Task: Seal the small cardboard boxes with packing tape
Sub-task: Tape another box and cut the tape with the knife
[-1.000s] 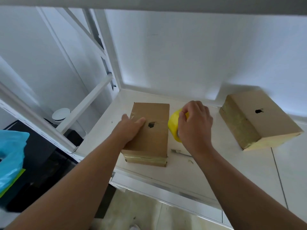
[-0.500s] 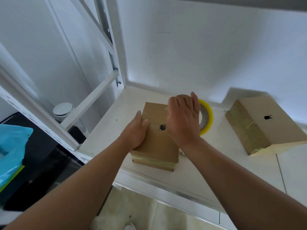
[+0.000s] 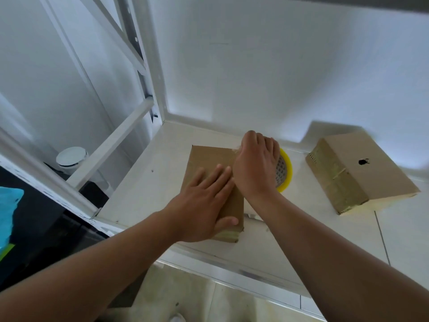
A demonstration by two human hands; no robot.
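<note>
White wall at twelve o'clock, evenly lit. White worktop at centre, metal front edge. White steel frame with diagonal brace at ten o'clock. Beige tiled floor at six o'clock. Blue bag at nine o'clock.

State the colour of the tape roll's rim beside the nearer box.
Yellow; the tape roll shows best in the head view.

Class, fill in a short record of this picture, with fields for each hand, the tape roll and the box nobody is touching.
Left hand: flat on the near box, fingers straight
Right hand: curled at that box's far right corner; hold unclear
Tape roll: yellow, flat on the shelf, partly behind right hand
Far box: right side, taped edge, untouched
</note>
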